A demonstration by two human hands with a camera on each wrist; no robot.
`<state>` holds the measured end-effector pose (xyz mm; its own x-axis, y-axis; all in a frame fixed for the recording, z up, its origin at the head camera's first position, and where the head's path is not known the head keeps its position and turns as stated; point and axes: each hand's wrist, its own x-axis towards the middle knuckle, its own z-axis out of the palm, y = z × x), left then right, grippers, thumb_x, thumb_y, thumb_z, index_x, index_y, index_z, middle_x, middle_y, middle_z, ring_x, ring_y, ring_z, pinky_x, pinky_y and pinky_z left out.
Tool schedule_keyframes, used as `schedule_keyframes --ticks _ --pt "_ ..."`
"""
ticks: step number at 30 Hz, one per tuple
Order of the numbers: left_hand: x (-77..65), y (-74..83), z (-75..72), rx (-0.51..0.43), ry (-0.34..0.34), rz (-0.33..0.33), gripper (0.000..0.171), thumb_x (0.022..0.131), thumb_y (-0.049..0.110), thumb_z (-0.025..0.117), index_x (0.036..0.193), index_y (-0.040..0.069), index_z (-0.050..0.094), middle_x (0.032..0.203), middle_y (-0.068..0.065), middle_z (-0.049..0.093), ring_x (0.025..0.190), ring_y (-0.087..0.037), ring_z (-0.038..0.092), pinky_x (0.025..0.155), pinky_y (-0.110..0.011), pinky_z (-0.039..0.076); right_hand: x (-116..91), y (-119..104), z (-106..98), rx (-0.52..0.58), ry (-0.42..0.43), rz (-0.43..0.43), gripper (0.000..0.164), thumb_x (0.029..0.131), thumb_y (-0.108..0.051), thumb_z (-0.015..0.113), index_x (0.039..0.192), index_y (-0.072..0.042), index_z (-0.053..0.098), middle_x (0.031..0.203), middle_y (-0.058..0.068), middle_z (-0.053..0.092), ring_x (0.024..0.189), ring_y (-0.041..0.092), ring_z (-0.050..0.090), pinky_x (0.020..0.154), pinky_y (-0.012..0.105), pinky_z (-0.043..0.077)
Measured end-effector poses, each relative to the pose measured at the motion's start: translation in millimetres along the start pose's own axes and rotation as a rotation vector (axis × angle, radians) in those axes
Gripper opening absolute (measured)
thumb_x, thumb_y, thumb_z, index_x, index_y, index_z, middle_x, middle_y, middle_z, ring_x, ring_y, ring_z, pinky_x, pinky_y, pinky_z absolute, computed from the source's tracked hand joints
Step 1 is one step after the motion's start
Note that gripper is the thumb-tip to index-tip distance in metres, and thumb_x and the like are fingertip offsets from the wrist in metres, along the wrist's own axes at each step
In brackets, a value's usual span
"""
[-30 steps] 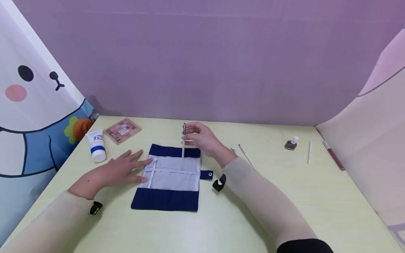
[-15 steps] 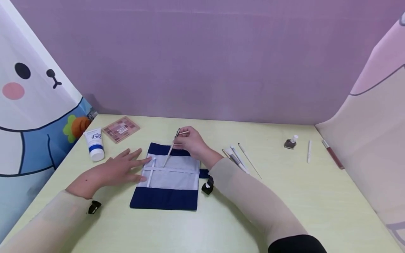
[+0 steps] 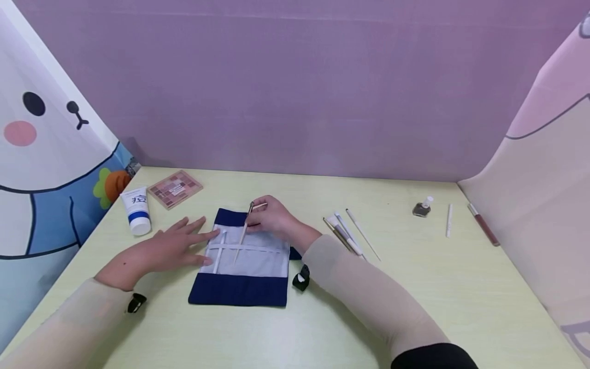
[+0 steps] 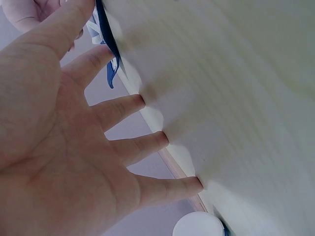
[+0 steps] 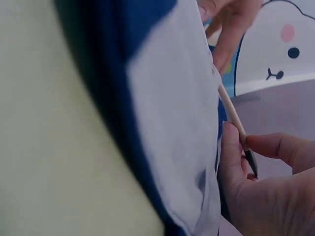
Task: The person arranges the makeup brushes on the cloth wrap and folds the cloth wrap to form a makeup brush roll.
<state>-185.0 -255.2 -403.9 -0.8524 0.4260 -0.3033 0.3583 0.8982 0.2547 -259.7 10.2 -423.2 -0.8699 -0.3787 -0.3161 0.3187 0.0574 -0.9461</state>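
A navy fabric brush roll [image 3: 239,290] with a pale lining lies unfolded on the table, a thin strap [image 3: 265,248] running across it. One slim white stick [image 3: 219,252] sits under the strap near the left edge. My left hand [image 3: 170,249] is spread flat, with thumb and index finger on the roll's left edge. Between thumb and fingers, my right hand [image 3: 272,220] pinches a slim makeup brush [image 5: 231,110] with a pale handle and dark end. The brush slants over the roll, its lower end at or past the strap; whether it runs beneath is unclear.
Right of the roll lie several slim brushes or pens [image 3: 343,233]. Farther right are a small dark bottle [image 3: 421,208], a white stick [image 3: 449,220] and a reddish-brown tube [image 3: 484,225]. A white squeeze tube [image 3: 137,211] and a pink palette [image 3: 175,189] stand back left.
My right hand has moved left and toward me, bringing the brush from above the roll's far edge down to the strap. My left hand stays in place.
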Motion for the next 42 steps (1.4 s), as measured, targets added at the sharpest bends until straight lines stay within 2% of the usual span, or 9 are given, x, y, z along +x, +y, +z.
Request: schedule_keyframes --ticks 5,12,17,19,25,30,37,42 --pt "-0.8 0.9 -0.7 -0.005 0.000 0.000 0.083 0.094 0.072 0.065 0.164 0.031 0.045 0.176 -0.028 0.025 0.156 -0.069 0.017 0.106 -0.095 0.025 -8.5 1.4 6.5 -0.062 -0.025 -0.002 0.058 0.096 0.010 0.068 0.148 -0.003 0.046 0.115 0.016 0.063 0.083 0.026 0.076 0.085 0.039 0.069" --pt "-1.0 0.2 -0.1 -0.006 0.002 -0.001 0.084 0.093 0.073 0.065 0.164 0.031 0.045 0.175 -0.028 0.025 0.156 -0.069 0.017 0.106 -0.095 0.025 -14.1 4.7 10.5 -0.185 -0.048 -0.023 0.049 0.095 0.004 0.072 0.139 -0.005 0.051 0.108 0.012 0.065 0.078 0.024 0.078 0.079 0.034 0.068" --pt "-1.7 -0.6 1.0 -0.008 0.001 0.001 0.084 0.093 0.073 0.065 0.164 0.031 0.045 0.175 -0.028 0.025 0.155 -0.069 0.017 0.106 -0.095 0.025 -19.6 5.9 10.5 -0.342 -0.047 -0.044 0.048 0.094 -0.004 0.078 0.136 -0.007 0.055 0.101 0.008 0.073 0.077 0.015 0.068 0.069 0.026 0.057" --pt "-1.7 -0.8 1.2 -0.009 0.000 0.002 0.084 0.093 0.073 0.065 0.164 0.032 0.045 0.175 -0.028 0.025 0.156 -0.069 0.017 0.106 -0.095 0.025 -21.5 5.8 10.1 -0.384 -0.047 -0.044 0.047 0.094 -0.007 0.079 0.135 -0.007 0.057 0.100 0.006 0.073 0.079 0.014 0.064 0.068 0.025 0.053" --pt "-1.3 -1.1 1.6 -0.005 0.006 0.009 0.084 0.094 0.073 0.065 0.164 0.032 0.045 0.175 -0.027 0.026 0.155 -0.069 0.018 0.106 -0.096 0.025 -26.0 4.8 9.0 -0.491 -0.060 -0.023 0.045 0.094 -0.015 0.083 0.135 -0.010 0.063 0.105 0.003 0.072 0.086 0.014 0.066 0.072 0.025 0.054" --pt "-0.7 -1.4 2.0 0.006 0.010 0.013 0.084 0.094 0.073 0.064 0.164 0.032 0.045 0.175 -0.027 0.026 0.155 -0.069 0.018 0.105 -0.096 0.025 -29.0 3.8 7.7 -0.578 -0.085 -0.022 0.039 0.097 -0.022 0.080 0.133 -0.013 0.067 0.107 0.000 0.072 0.090 0.013 0.067 0.075 0.026 0.053" --pt "-0.9 -0.6 1.5 0.007 0.011 0.013 0.083 0.094 0.072 0.065 0.164 0.032 0.045 0.175 -0.027 0.026 0.155 -0.069 0.018 0.105 -0.095 0.026 -29.6 4.4 3.3 -0.648 -0.148 -0.062 0.027 0.099 -0.015 0.073 0.125 -0.012 0.072 0.107 0.000 0.070 0.091 0.012 0.062 0.077 0.026 0.052" --pt "-0.8 -1.0 1.5 0.008 0.013 0.016 0.083 0.094 0.072 0.065 0.164 0.031 0.045 0.175 -0.027 0.026 0.155 -0.069 0.018 0.105 -0.095 0.027 -31.1 2.7 -1.6 -0.660 -0.183 -0.060 0.030 0.103 -0.013 0.063 0.133 -0.013 0.070 0.113 0.000 0.069 0.090 0.013 0.061 0.075 0.026 0.052"
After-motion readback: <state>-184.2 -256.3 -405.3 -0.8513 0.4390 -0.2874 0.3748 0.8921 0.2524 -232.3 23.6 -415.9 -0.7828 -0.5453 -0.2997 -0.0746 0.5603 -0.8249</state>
